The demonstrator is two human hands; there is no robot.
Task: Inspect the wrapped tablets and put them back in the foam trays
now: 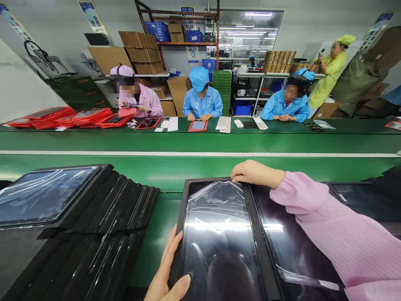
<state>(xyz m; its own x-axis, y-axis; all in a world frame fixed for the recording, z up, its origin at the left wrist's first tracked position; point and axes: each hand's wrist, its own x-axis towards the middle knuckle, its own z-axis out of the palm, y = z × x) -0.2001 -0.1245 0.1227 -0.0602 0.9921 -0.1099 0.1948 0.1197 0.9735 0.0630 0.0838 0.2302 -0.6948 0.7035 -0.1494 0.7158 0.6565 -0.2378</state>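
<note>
In the head view a glossy tablet screen [219, 234] lies in a black foam-like tray [181, 228] in front of me, with clear film wrinkled along its far end. My left hand [169, 271] is closed on the tray's left edge, thumb over the rim and fingers along the side. My right hand [255, 172] reaches over to the far right corner, its fingers pinched together at the film and rim. Whether they grip film or tray is hidden. A second dark screen [294, 246] lies to the right, partly under my pink sleeve.
Stacked black trays [125, 205] stand at left, topped by another screen [46, 194]. More dark trays [372, 196] lie at far right. A green conveyor belt [94, 167] runs across. Beyond it several people sit at a bench with red-edged items [84, 117].
</note>
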